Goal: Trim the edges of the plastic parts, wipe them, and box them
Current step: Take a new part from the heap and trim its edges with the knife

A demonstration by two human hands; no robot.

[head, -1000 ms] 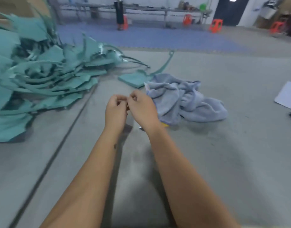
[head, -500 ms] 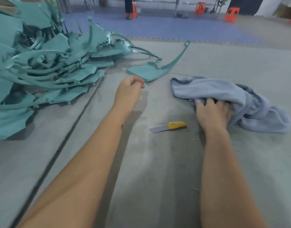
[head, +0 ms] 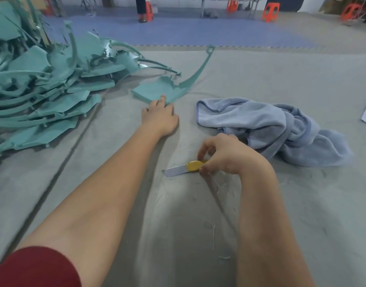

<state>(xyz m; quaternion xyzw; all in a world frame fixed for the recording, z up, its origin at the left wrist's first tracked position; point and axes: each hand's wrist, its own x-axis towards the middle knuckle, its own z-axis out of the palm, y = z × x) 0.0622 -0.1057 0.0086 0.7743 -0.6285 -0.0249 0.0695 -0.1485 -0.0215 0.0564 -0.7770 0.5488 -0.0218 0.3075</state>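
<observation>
Your right hand (head: 223, 156) pinches the knife (head: 185, 167); your left hand (head: 159, 117), fingers relaxed, touches the thin, springy plastic part (head: 157, 91) at twelve o'clock—grip its broad flat panel.

Two bare forearms in shot, no watch, no gloves, no rings that show. Left arm (head: 107, 201) runs from lower left of frame up to centre, w/ a dark red sleeve (head: 33, 268) at the lower-left corner, short, ending above the elbow. Right arm (head: 262, 224) comes up from bottom right-centre, bare all the way to the frame edge. Left hand (head: 159, 118) & right hand (head: 225, 156) both bare.
</observation>
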